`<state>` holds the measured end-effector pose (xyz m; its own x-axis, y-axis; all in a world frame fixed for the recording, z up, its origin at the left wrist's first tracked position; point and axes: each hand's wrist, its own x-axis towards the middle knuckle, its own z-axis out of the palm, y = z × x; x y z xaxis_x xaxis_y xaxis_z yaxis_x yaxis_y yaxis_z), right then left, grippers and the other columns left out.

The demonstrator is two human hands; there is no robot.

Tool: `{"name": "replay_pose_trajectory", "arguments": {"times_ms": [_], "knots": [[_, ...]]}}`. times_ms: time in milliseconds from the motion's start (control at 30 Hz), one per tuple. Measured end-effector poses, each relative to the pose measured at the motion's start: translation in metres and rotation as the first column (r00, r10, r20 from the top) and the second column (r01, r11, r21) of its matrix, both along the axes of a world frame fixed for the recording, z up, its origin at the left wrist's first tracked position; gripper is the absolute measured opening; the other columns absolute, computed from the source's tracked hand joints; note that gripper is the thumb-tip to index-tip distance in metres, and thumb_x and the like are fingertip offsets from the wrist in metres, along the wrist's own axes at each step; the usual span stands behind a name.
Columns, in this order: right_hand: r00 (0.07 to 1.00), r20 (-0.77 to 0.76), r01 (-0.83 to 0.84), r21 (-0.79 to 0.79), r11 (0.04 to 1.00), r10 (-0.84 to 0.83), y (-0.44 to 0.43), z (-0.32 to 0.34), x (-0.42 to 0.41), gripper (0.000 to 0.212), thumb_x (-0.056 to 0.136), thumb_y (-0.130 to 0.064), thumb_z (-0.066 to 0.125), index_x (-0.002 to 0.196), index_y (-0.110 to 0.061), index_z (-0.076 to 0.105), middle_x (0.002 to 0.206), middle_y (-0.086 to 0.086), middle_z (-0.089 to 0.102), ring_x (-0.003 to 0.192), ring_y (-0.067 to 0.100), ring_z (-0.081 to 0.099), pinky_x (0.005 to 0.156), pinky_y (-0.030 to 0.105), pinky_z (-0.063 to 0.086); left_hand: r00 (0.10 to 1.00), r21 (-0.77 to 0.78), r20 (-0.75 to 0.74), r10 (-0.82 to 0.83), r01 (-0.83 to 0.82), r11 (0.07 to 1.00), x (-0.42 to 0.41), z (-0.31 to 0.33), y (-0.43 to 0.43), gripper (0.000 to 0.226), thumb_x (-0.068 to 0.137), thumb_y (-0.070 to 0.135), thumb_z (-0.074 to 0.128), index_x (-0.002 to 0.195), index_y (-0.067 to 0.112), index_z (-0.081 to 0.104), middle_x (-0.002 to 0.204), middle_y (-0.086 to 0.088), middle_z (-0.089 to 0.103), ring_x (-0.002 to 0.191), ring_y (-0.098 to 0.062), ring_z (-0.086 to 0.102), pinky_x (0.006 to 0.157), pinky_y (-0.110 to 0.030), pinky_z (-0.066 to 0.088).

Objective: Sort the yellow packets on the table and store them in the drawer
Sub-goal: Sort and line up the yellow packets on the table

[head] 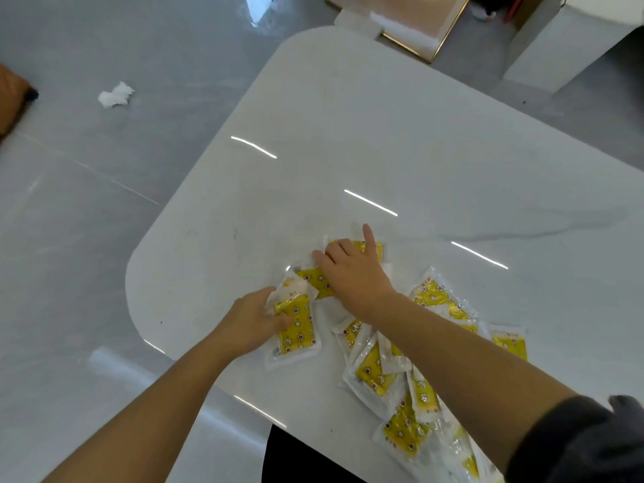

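Observation:
Several yellow packets in clear wrappers lie scattered on the white table [348, 134], most in a loose pile [376, 374] near the front edge under my right forearm. My left hand [251, 322] grips one packet [298, 331] by its left side, thumb on top. My right hand [352, 270] lies flat, fingers spread, on two packets further back: one [315, 278] under the palm and one [364, 246] under the fingertips. Whether it grips either cannot be told. No drawer is in view.
The table's rounded left corner [139, 273] is close to my left hand. A crumpled white tissue [115, 95] lies on the grey floor at the left. White furniture [557, 47] and a gold-edged panel [411, 29] stand beyond the far edge.

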<state>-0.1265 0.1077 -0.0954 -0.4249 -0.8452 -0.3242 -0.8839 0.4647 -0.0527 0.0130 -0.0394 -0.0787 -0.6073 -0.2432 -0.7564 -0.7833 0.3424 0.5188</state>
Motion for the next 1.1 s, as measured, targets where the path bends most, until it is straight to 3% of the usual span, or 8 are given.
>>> {"name": "replay_pose_trajectory", "arguments": {"times_ms": [167, 267, 400, 500, 633, 833, 967, 1100], "knots": [[0.997, 0.068, 0.036, 0.047, 0.998, -0.04, -0.005, 0.001, -0.006, 0.039, 0.082, -0.015, 0.066, 0.118, -0.019, 0.051, 0.12, 0.003, 0.053, 0.114, 0.024, 0.05, 0.106, 0.044, 0.028, 0.999, 0.046, -0.047, 0.014, -0.012, 0.999, -0.008, 0.002, -0.019, 0.023, 0.083, 0.021, 0.071, 0.099, 0.033, 0.061, 0.094, 0.01, 0.067, 0.087, -0.007, 0.062, 0.068, -0.017, 0.043], [0.951, 0.238, 0.198, 0.015, 0.98, -0.196, -0.001, 0.003, -0.017, 0.026, 0.088, -0.014, 0.06, 0.109, -0.026, 0.05, 0.1, -0.005, 0.063, 0.091, 0.021, 0.062, 0.092, 0.035, 0.035, 0.998, 0.09, -0.055, 0.012, -0.007, 0.996, -0.013, 0.005, -0.028, 0.026, 0.083, 0.021, 0.072, 0.103, 0.033, 0.061, 0.096, 0.012, 0.068, 0.089, -0.003, 0.063, 0.073, -0.019, 0.047], [0.848, 0.354, 0.401, 0.058, 0.914, -0.394, 0.015, 0.017, -0.044, 0.028, 0.087, -0.019, 0.06, 0.114, -0.021, 0.053, 0.102, 0.0, 0.062, 0.087, 0.023, 0.061, 0.079, 0.034, 0.047, 0.999, 0.092, -0.044, 0.028, -0.024, 0.995, -0.022, 0.006, -0.04, 0.032, 0.08, 0.021, 0.075, 0.109, 0.025, 0.063, 0.1, 0.008, 0.069, 0.092, -0.009, 0.065, 0.081, -0.027, 0.052], [0.836, 0.313, 0.413, 0.18, 0.893, -0.45, 0.02, 0.02, -0.059, 0.035, 0.082, -0.027, 0.067, 0.111, -0.017, 0.05, 0.103, 0.003, 0.057, 0.091, 0.023, 0.057, 0.076, 0.033, 0.045, 0.999, 0.048, -0.034, 0.042, -0.04, 0.998, -0.031, 0.004, -0.048, 0.031, 0.077, 0.028, 0.077, 0.106, 0.025, 0.066, 0.097, 0.009, 0.07, 0.089, -0.009, 0.066, 0.077, -0.028, 0.054], [0.885, 0.187, 0.4, 0.162, 0.902, -0.426, 0.017, 0.015, -0.06, 0.054, 0.077, -0.038, 0.073, 0.121, -0.017, 0.049, 0.122, 0.004, 0.046, 0.108, 0.024, 0.047, 0.089, 0.036, 0.043, 0.994, -0.044, -0.05, 0.099, -0.101, 0.994, -0.043, 0.0, -0.05, 0.025, 0.08, 0.034, 0.074, 0.102, 0.026, 0.065, 0.09, 0.011, 0.067, 0.082, -0.005, 0.063, 0.064, -0.021, 0.049], [0.915, 0.137, 0.362, 0.133, 0.923, -0.379, 0.009, 0.012, -0.054, 0.047, 0.079, -0.037, 0.072, 0.115, -0.019, 0.048, 0.115, 0.004, 0.053, 0.104, 0.024, 0.05, 0.089, 0.036, 0.038, 0.993, -0.13, -0.045, 0.106, -0.111, 0.985, -0.05, -0.002, -0.049, 0.018, 0.087, 0.025, 0.068, 0.1, 0.017, 0.059, 0.092, -0.002, 0.067, 0.068, -0.019, 0.064, 0.059, -0.029, 0.053], [0.848, 0.212, 0.454, 0.184, 0.872, -0.486, 0.009, 0.013, -0.056, 0.063, 0.074, -0.043, 0.076, 0.122, -0.021, 0.043, 0.106, 0.0, 0.061, 0.098, 0.023, 0.057, 0.088, 0.037, 0.038, 0.982, -0.089, -0.02, 0.19, -0.191, 0.978, -0.05, -0.003, -0.039, 0.047, 0.077, 0.027, 0.078, 0.114, 0.02, 0.05, 0.104, 0.005, 0.061, 0.088, -0.018, 0.06, 0.069, -0.028, 0.048], [0.673, 0.408, 0.54, 0.298, 0.787, -0.617, 0.014, 0.009, -0.055, 0.05, 0.076, -0.041, 0.075, 0.114, -0.016, 0.056, 0.107, 0.002, 0.061, 0.099, 0.021, 0.058, 0.083, 0.034, 0.047, 0.981, -0.111, -0.013, 0.194, -0.195, 0.975, -0.052, -0.005, -0.027, 0.061, 0.071, 0.025, 0.083, 0.12, 0.02, 0.047, 0.105, 0.003, 0.058, 0.093, -0.02, 0.058, 0.073, -0.031, 0.049]]}}
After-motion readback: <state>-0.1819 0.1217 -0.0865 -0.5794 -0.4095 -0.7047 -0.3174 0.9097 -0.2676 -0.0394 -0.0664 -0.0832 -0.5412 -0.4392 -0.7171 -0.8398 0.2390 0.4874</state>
